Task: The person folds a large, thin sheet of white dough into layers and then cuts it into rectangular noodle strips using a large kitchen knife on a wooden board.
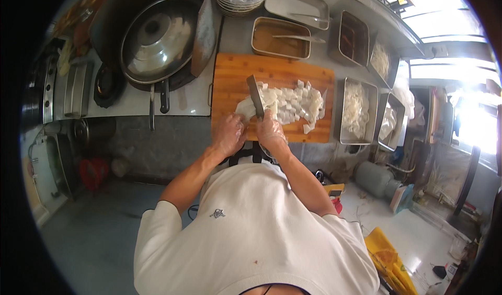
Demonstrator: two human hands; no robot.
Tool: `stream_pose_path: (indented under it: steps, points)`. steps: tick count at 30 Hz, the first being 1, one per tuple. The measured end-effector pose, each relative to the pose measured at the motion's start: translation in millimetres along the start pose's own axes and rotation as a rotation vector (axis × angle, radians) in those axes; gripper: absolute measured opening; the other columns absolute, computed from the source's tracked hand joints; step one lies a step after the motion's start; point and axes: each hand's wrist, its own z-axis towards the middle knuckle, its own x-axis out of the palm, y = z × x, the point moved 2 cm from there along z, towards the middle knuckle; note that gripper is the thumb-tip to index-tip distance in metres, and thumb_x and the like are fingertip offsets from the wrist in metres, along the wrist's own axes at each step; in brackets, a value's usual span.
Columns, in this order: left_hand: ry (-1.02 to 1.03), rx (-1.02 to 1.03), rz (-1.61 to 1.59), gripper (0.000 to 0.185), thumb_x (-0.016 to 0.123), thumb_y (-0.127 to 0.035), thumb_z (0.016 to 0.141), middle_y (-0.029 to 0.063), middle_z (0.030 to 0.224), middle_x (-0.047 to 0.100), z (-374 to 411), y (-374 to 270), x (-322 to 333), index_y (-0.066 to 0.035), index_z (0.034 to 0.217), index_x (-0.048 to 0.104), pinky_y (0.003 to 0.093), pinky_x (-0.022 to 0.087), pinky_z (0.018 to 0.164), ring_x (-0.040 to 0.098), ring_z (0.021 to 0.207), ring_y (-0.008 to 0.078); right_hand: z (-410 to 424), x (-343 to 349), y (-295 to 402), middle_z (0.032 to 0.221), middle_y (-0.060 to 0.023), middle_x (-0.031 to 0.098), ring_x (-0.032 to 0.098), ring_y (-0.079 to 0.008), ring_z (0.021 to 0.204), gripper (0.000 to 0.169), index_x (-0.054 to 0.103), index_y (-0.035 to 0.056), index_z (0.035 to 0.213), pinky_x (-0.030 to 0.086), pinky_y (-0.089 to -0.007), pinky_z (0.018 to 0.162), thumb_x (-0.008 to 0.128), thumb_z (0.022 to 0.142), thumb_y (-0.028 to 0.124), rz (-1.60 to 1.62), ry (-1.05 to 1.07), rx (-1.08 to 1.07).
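My right hand (pixel 271 131), in a thin clear plastic glove, grips a cleaver (pixel 255 95) whose blade stands on edge across white, slippery-looking food. My left hand (pixel 230 132), also in a clear glove, curls at the near edge of a pale food sheet (pixel 245 107) left of the blade and holds it; its fingertips are partly hidden. Right of the blade, many chopped white pieces (pixel 291 101) are spread over a wooden cutting board (pixel 231 69). Longer ribbons (pixel 315 103) lie at the right end of the pile.
Beyond the board stands a metal tray of brownish liquid (pixel 280 44) with a spoon (pixel 300 38) across it. White strips fill a metal tray (pixel 355 110) to the right. A lidded wok (pixel 157 40) and a knife with a black handle (pixel 164 97) are at left. Stacked plates (pixel 243 0) stand behind.
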Motion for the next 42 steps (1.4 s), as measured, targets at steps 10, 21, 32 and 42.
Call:
stream_pose_path:
  steps: [10,21,32,42]
  points:
    - [-0.095,-0.010,-0.024,0.019,0.070,-0.008,0.074,0.0142,0.106,0.064,-10,5,7,-0.003,0.092,0.071,0.0444,0.050,0.089,0.060,0.099,0.0362,5,2,20,0.093,-0.0344,0.066,0.065,-0.0514,0.086,0.034,0.045,-0.0019,0.118,0.053,-0.0556,0.075,0.051,0.096,0.024,-0.055,0.041,-0.074]
    - [0.040,0.033,-0.022,0.024,0.068,-0.009,0.078,0.0126,0.108,0.064,-26,15,7,-0.002,0.101,0.069,0.0484,0.044,0.099,0.057,0.106,0.0347,24,5,41,0.088,-0.0343,0.065,0.063,-0.0526,0.089,0.033,0.042,-0.0017,0.116,0.051,-0.0560,0.077,0.053,0.095,0.021,-0.043,0.070,-0.185]
    - [-0.146,-0.089,-0.019,0.029,0.069,-0.003,0.076,0.0151,0.121,0.059,-35,18,-13,-0.002,0.105,0.068,0.0458,0.047,0.098,0.055,0.117,0.0344,1,14,26,0.094,-0.0370,0.064,0.065,-0.0507,0.090,0.043,0.043,-0.0058,0.127,0.051,-0.0567,0.077,0.052,0.096,0.023,-0.103,0.222,-0.179]
    - [-0.129,0.157,0.066,0.051,0.058,-0.002,0.085,0.0211,0.145,0.050,37,-22,-24,0.006,0.135,0.053,0.0519,0.034,0.114,0.046,0.135,0.0395,-25,-72,4,0.061,-0.0071,0.058,0.055,-0.0117,0.053,0.025,0.052,-0.0035,0.108,0.044,-0.0287,0.048,0.055,0.089,0.012,0.542,0.295,0.064]
